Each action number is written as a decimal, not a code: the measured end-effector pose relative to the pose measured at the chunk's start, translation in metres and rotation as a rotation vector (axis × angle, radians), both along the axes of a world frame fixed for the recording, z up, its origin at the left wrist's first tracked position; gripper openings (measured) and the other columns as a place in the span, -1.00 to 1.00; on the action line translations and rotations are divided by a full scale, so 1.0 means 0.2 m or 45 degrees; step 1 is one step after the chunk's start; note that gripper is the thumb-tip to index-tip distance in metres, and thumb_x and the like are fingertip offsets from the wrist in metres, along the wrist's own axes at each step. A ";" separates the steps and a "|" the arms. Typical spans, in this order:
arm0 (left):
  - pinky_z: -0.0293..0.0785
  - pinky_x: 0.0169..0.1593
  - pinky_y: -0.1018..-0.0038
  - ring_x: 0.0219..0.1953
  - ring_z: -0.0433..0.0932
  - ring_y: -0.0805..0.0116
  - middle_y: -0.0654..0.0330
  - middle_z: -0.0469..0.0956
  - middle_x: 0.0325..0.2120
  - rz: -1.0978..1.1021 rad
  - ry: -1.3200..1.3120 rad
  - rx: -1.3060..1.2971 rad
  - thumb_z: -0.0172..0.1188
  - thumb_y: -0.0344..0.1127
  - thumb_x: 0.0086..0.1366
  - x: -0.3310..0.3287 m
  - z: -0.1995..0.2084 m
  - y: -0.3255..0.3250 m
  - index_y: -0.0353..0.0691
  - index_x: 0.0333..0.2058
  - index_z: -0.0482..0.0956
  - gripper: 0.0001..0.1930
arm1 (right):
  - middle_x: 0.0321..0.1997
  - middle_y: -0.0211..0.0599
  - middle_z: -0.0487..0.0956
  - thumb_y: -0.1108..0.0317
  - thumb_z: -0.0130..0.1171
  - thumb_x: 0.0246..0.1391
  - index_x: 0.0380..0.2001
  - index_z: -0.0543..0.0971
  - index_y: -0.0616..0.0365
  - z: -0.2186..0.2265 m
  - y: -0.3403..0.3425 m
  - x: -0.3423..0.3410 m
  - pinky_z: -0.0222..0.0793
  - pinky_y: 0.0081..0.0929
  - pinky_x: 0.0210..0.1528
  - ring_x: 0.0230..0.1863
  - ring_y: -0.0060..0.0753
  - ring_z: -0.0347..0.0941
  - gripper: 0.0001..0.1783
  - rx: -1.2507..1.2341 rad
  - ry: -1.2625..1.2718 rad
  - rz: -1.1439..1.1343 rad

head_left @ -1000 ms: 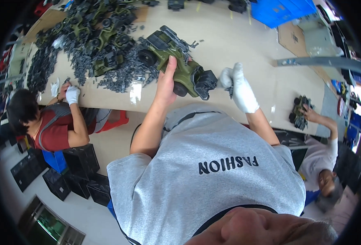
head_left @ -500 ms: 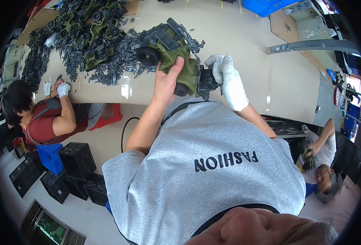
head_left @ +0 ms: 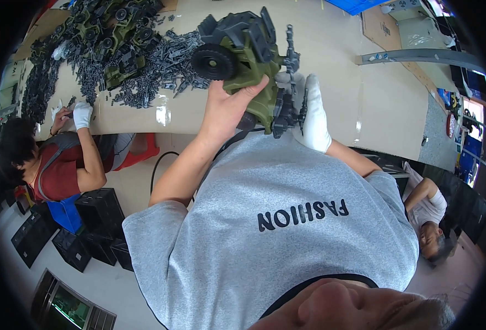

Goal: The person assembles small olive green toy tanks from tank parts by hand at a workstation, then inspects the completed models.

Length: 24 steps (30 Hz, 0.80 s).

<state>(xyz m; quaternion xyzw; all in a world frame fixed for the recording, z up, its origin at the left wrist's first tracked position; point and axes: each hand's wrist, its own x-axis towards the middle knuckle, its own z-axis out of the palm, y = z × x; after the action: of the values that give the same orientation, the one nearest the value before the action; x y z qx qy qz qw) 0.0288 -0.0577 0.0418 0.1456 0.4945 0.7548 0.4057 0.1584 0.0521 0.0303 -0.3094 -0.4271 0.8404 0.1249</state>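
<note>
My left hand [head_left: 224,107], bare, grips a green and dark grey toy military vehicle [head_left: 259,102] by its side, thumb across the green body. The toy is tilted above the table's near edge, with a large black wheel [head_left: 214,62] facing me. A grey toy gun piece [head_left: 291,49] sticks up by its right side. My right hand [head_left: 315,118], in a white glove, is closed around the dark grey end of the toy, palm and fingers pressed against it. The toy partly hides the glove's fingers.
Many small grey plastic parts [head_left: 144,82] are heaped on the table [head_left: 353,71], with more green toy vehicles [head_left: 116,33] piled at the far left. A co-worker in red [head_left: 61,170] sits left; another person [head_left: 427,209] is at right. Black crates [head_left: 97,212] stand on the floor.
The toy vehicle has turned in my left hand and moved slightly right. The gun piece now points more upright. My gloved right hand has closed in on the toy's dark grey end.
</note>
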 end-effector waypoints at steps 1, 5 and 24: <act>0.50 -0.04 0.50 -0.18 0.57 0.49 0.21 0.63 -0.21 -0.016 -0.007 0.000 0.36 -0.38 0.22 -0.01 0.00 0.00 -0.34 -0.09 0.56 -0.69 | -0.12 -0.31 0.50 -0.35 -0.45 0.33 0.08 0.38 0.11 -0.02 0.00 0.00 0.43 -0.54 -0.11 -0.16 -0.52 0.45 -0.23 -0.003 0.001 0.000; 0.50 -0.04 0.50 -0.15 0.58 0.48 0.19 0.63 -0.19 -0.013 0.167 -0.028 0.35 -0.39 0.22 -0.03 -0.09 0.03 -0.35 -0.09 0.56 -0.69 | -0.10 -0.30 0.49 -0.31 -0.49 0.36 0.10 0.37 0.11 -0.12 0.03 0.00 0.41 -0.57 -0.08 -0.13 -0.55 0.44 -0.26 0.194 0.036 -0.003; 0.19 0.12 -0.08 0.08 0.39 -0.02 0.02 0.50 -0.05 0.582 1.081 -1.716 0.30 -0.01 0.10 -1.74 -0.76 -0.17 -0.09 0.06 0.44 -0.43 | -0.04 -0.31 0.55 -0.04 0.15 0.17 -0.01 0.52 0.01 -1.14 1.23 1.17 0.49 -0.29 -0.04 -0.06 -0.35 0.49 -0.55 -0.251 -0.231 -1.479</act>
<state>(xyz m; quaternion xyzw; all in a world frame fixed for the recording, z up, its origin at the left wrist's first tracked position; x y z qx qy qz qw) -0.3183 -0.0917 -0.1101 0.0398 0.9694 0.2415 0.0211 0.3929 0.2983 -0.1970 -0.5730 -0.1170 0.6405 0.4978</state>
